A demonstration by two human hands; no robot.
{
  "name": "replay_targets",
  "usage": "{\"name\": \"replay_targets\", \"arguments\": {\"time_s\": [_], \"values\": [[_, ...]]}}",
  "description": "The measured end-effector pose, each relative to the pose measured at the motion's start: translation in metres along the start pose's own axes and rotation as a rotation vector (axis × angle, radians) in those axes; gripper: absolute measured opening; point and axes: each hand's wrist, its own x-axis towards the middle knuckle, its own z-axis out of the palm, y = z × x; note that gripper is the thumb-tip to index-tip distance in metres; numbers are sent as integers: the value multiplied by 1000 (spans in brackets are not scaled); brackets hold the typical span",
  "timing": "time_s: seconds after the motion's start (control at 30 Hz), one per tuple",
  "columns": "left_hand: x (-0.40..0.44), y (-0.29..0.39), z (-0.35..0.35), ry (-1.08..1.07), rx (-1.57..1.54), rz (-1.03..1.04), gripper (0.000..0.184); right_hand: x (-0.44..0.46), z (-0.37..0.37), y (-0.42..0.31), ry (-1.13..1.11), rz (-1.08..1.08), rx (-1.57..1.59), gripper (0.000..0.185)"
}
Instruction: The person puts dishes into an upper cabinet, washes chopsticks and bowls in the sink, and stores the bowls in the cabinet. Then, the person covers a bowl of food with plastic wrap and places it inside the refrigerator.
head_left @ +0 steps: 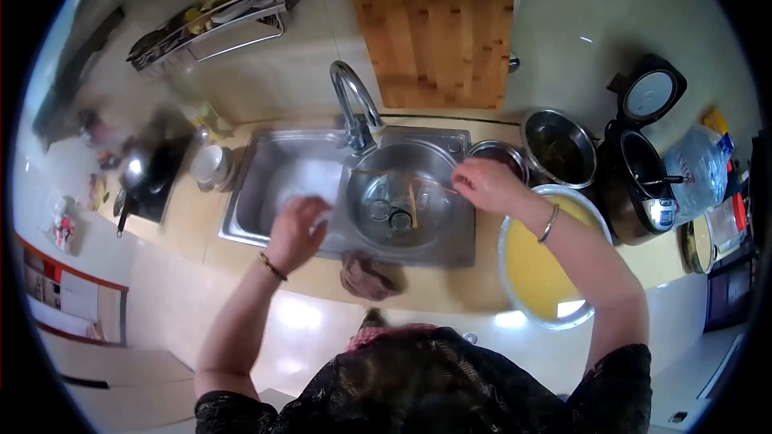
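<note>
From where I stand, the person is at a double steel sink (281,162), with both arms stretched over it. The left hand (297,231) hangs above the near side of the left bowl, fingers loosely bent and parted, and I see nothing in it. The right hand (489,182) is at the right edge of the round bowl (442,217), its fingertips drawn together. A thin wooden-looking stick (434,184) runs up to them, but I cannot tell whether it is pinched or merely lies behind.

The work at the sink looks unfinished to me. Another slim stick, probably a chopstick (413,207), lies in the round bowl, with a clear, glass-like vessel (377,209) to its left; these have yet to come out. I make out nothing lying in the left bowl, though the left hand hides part of it. The stacked bowls (210,165) on the counter, left of the sink, seem already set aside; whether they are clean I cannot say. A brown cloth (367,277) hangs at the near edge, touched by neither hand. I cannot make out whether water runs from the faucet (354,104).
</note>
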Motion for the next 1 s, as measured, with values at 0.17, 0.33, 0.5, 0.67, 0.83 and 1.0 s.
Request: {"name": "replay_targets", "arguments": {"time_s": [0.17, 0.33, 0.5, 0.67, 0.83, 1.0], "values": [[-53, -83, 64, -302, -129, -76, 21, 29, 126, 3, -185, 362, 201, 16], [-48, -136, 107, -402, -229, -45, 22, 56, 201, 3, -126, 597, 115, 16], [-7, -165, 170, -431, -192, -76, 24, 96, 236, 60, 36, 539, -229, 20], [39, -158, 207, -417, -164, -98, 26, 142, 241, 82, -31, 790, -104, 25], [60, -161, 264, -396, 18, 23, 23, 162, 272, 104, 71, 696, -159, 22], [100, -155, 296, -602, 335, -67, 35, 154, 383, 187, 372, 437, -102, 17]]}}
